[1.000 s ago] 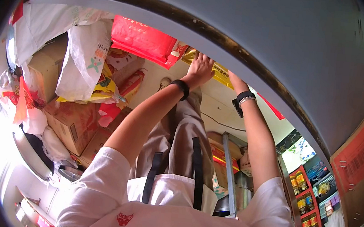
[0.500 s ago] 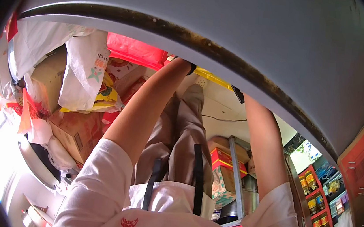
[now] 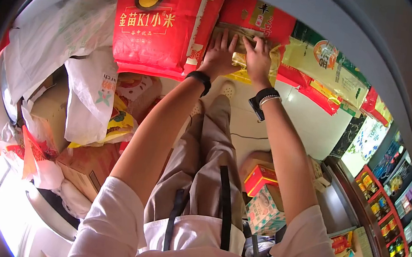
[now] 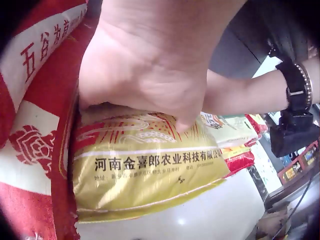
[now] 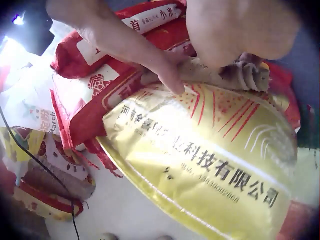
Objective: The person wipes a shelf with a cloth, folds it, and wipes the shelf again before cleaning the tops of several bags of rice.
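Reaching down past beige trousers (image 3: 209, 144). Hidden behind a grey rim (image 3: 370, 43) half a second ago; now curling left hand (image 3: 220, 54) and right hand (image 3: 257, 58) over the crumpled top of one yellow sack (image 4: 145, 175), likely a fresh grip. Leaning against two red sacks (image 3: 151, 27), one green-topped sack (image 3: 323, 65) beyond.

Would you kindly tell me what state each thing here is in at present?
yellow sack: closed, bulging, lying flat, top end bunched.
left hand: holds the yellow sack's top edge.
right hand: grips the bunched top.
red sack: closed, lying flat beside the yellow sack.
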### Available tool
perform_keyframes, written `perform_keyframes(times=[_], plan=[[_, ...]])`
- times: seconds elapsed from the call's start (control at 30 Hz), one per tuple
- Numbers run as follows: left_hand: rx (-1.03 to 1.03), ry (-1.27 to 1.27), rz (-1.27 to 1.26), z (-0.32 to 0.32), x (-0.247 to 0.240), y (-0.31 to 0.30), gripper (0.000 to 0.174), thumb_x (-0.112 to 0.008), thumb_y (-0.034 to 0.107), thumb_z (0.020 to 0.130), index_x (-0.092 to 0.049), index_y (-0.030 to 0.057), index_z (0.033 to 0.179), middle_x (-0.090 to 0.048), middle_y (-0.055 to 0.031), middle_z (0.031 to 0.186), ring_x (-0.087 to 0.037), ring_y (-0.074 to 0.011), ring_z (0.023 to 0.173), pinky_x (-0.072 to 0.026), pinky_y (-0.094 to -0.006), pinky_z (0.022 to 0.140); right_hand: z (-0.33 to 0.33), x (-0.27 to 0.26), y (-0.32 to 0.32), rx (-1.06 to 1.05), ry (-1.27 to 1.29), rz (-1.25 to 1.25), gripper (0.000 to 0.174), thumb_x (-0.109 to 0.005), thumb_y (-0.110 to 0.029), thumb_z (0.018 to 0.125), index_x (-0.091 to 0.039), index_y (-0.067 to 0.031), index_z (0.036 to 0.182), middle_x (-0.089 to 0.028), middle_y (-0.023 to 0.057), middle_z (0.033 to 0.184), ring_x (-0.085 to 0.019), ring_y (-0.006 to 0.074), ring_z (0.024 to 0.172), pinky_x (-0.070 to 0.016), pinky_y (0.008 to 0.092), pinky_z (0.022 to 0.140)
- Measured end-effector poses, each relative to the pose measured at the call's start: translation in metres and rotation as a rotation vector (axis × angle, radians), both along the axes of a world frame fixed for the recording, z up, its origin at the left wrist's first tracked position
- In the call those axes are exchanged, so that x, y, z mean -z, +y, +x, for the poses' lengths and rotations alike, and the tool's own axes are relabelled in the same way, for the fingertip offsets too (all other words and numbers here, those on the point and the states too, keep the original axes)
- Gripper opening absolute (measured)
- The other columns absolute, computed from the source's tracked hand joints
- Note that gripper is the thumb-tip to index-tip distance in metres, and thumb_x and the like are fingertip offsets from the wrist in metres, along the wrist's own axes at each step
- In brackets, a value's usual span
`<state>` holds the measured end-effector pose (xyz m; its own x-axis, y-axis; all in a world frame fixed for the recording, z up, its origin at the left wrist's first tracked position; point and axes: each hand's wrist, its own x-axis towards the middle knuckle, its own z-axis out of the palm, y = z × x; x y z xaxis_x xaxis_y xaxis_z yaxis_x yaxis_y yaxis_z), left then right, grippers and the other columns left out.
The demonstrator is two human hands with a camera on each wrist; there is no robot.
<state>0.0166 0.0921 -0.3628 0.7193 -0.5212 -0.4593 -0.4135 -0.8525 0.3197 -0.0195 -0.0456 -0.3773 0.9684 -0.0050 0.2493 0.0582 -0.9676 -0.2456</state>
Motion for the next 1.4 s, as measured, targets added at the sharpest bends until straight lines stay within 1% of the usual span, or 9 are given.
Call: perform_keyframes(times=[0.2,0.37,0.73,0.83,0.97,1.07,1.27,1.3,1.4], plan=[[-0.003,-0.069,-0.027,-0.030,0.002,0.016,0.103,-0.065,0.050,0.066,-0.013,0.0100,0.145,-0.007,-0.0243,0.149,-0.014,-0.0416,0.136,-0.0150,-0.0493,0.110,-0.032,-0.002,0.020,0.056,0.101,-0.007,0.046,-0.054,-0.006,0.078,-0.054,-0.0146,0.123,-0.052,0.0114,0.113,-0.053,0.0299,0.102,-0.0503,0.0363,0.081],[0.037,-0.100,-0.012,-0.016,0.009,0.009,0.100,-0.059,0.056,0.073,-0.010,0.0065,0.145,-0.006,-0.0278,0.147,-0.015,-0.0456,0.135,-0.0217,-0.0497,0.108,-0.031,0.008,0.025,0.037,0.145,-0.026,0.053,-0.052,-0.002,0.079,-0.044,-0.0105,0.132,-0.035,0.0193,0.140,-0.044,0.0358,0.120,-0.0447,0.0372,0.095],[0.042,-0.113,0.012,0.069,0.039,-0.021,0.095,-0.048,0.062,0.078,-0.011,0.0062,0.145,-0.009,-0.0232,0.149,-0.006,-0.0426,0.137,-0.0097,-0.0532,0.109,0.055,0.027,-0.010,0.045,0.154,0.038,0.048,-0.052,-0.017,0.087,-0.041,-0.0138,0.134,-0.034,0.0237,0.139,-0.039,0.0392,0.124,-0.0385,0.0418,0.099],[0.079,-0.043,0.049,0.088,0.017,-0.031,0.087,-0.037,0.060,0.084,-0.008,0.0056,0.145,-0.012,-0.0167,0.150,-0.002,-0.0414,0.138,-0.0044,-0.0519,0.111,0.085,0.037,-0.022,0.021,0.208,0.036,0.045,-0.047,-0.022,0.090,-0.040,-0.0169,0.135,-0.035,0.0229,0.139,-0.035,0.0402,0.127,-0.0297,0.0460,0.105],[0.102,-0.047,0.047,0.119,0.024,-0.042,0.083,-0.033,0.060,0.085,-0.007,0.0090,0.146,-0.011,-0.0173,0.150,-0.002,-0.0410,0.138,-0.0028,-0.0517,0.111,0.118,0.044,-0.034,0.045,0.224,-0.002,0.043,-0.041,-0.029,0.093,-0.039,-0.0221,0.135,-0.030,0.0204,0.143,-0.031,0.0393,0.130,-0.0290,0.0451,0.106],[0.024,-0.064,-0.055,0.137,0.035,-0.051,0.082,-0.032,0.060,0.085,-0.009,0.0103,0.146,-0.012,-0.0183,0.150,-0.003,-0.0396,0.138,-0.0033,-0.0511,0.111,0.138,0.044,-0.040,0.101,0.333,0.241,0.044,-0.039,-0.032,0.093,-0.039,-0.0222,0.136,-0.025,0.0198,0.145,-0.027,0.0391,0.132,-0.0253,0.0474,0.108],[-0.090,-0.129,-0.112,0.146,0.065,-0.052,0.077,-0.032,0.057,0.085,-0.018,0.0082,0.143,-0.019,-0.0215,0.146,-0.011,-0.0387,0.137,-0.0080,-0.0507,0.111,0.146,0.056,-0.046,0.083,0.265,-0.006,0.046,-0.038,-0.037,0.092,-0.040,-0.0238,0.136,-0.022,0.0158,0.148,-0.020,0.0379,0.136,-0.0124,0.0524,0.111],[0.001,-0.232,-0.293,0.148,0.079,-0.046,0.079,-0.036,0.059,0.083,-0.021,0.0078,0.141,-0.020,-0.0234,0.144,-0.015,-0.0400,0.136,-0.0106,-0.0511,0.111,0.142,0.057,-0.041,0.133,0.297,0.068,0.047,-0.041,-0.035,0.090,-0.041,-0.0238,0.135,-0.025,0.0158,0.147,-0.022,0.0382,0.135,-0.0109,0.0525,0.111],[-0.014,-0.169,-0.215,0.136,0.070,-0.042,0.083,-0.040,0.061,0.080,-0.022,0.0081,0.141,-0.020,-0.0247,0.144,-0.018,-0.0412,0.135,-0.0136,-0.0508,0.110,0.123,0.045,-0.035,0.136,0.341,0.078,0.049,-0.044,-0.033,0.089,-0.039,-0.0184,0.135,-0.030,0.0212,0.143,-0.024,0.0417,0.132,-0.0160,0.0514,0.110]])
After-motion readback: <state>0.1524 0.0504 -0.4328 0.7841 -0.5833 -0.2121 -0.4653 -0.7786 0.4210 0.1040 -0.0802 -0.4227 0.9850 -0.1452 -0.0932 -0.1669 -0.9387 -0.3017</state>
